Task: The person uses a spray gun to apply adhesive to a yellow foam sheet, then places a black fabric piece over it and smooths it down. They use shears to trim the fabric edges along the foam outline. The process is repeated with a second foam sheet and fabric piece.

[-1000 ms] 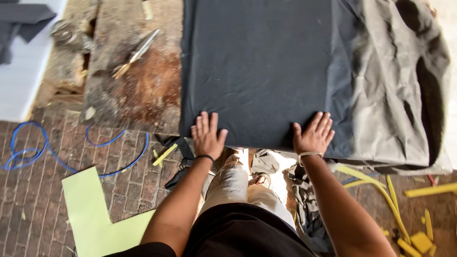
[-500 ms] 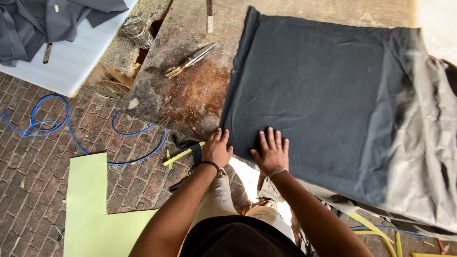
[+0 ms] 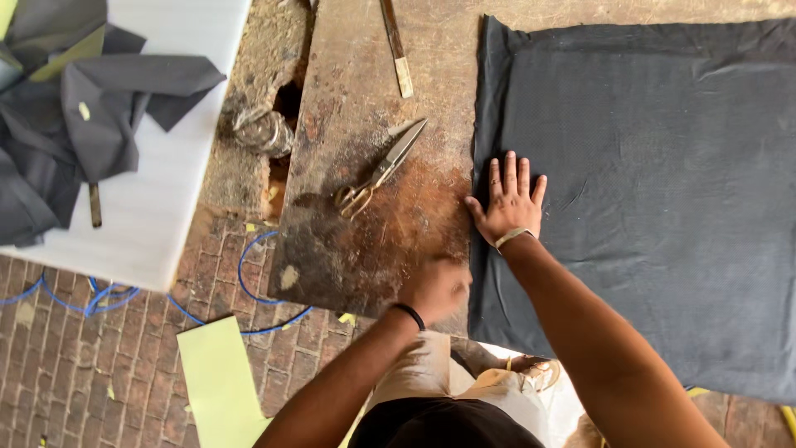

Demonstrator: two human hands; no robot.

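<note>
A dark grey cloth (image 3: 647, 182) lies spread flat on a worn, stained wooden table (image 3: 365, 241). My right hand (image 3: 510, 199) rests flat on the cloth's left edge, fingers spread, a band on the wrist. My left hand (image 3: 433, 288) is blurred above the table's near edge, left of the cloth, with a black band on the wrist; it appears to hold nothing, but whether its fingers are apart I cannot tell. A pair of metal scissors (image 3: 377, 170) lies on the table, up and to the left of both hands.
A thin wooden-handled tool (image 3: 396, 46) lies at the table's far side. A white board (image 3: 166, 191) at left carries crumpled dark cloth (image 3: 75, 124). Blue cord (image 3: 249, 282) and a pale green sheet (image 3: 220, 386) lie on the brick floor. A crumpled clear wrapper (image 3: 264, 131) sits by a gap.
The view has shifted left, bringing the scissors nearer the centre. My left hand has lifted off the cloth's edge and moved left over the bare table. My right hand has slid to the cloth's left edge.
</note>
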